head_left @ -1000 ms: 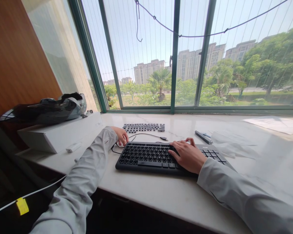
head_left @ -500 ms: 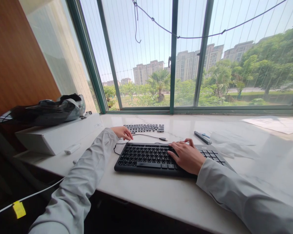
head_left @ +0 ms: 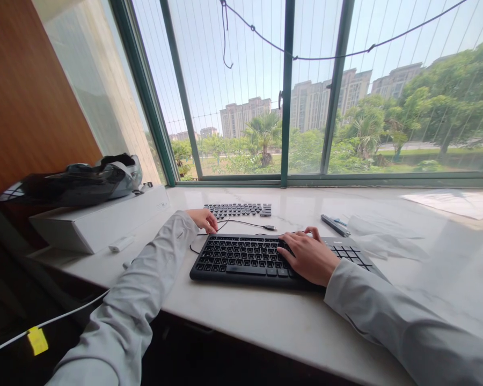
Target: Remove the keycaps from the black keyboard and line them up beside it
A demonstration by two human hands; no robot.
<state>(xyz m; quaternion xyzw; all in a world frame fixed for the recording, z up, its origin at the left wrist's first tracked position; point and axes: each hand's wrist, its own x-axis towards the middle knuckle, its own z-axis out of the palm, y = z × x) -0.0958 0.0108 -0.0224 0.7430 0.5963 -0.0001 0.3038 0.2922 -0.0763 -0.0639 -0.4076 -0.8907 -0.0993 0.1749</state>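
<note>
A black keyboard (head_left: 241, 257) lies on the pale marble sill (head_left: 265, 316). My right hand (head_left: 309, 256) rests flat on its right-middle keys, fingers spread, holding nothing. Behind the keyboard a block of loose black keycaps (head_left: 238, 209) is laid out in rows. My left hand (head_left: 203, 219) is at the left end of that block, just beyond the keyboard's back left corner, with its fingers drawn together; what they pinch, if anything, is too small to see. The keyboard's thin black cable (head_left: 241, 222) loops between hand and keycaps and ends in a plug (head_left: 269, 228).
A white box (head_left: 100, 220) with a dark bag (head_left: 76, 182) on top stands at the left, a small white piece (head_left: 121, 244) in front of it. A dark pen (head_left: 335, 226), clear sheets (head_left: 386, 238) and paper (head_left: 459, 205) lie to the right. A window frame (head_left: 285, 179) bounds the back.
My left hand has moved from the keyboard's back left corner up to the left end of the keycap block. My right hand has stayed on the keys.
</note>
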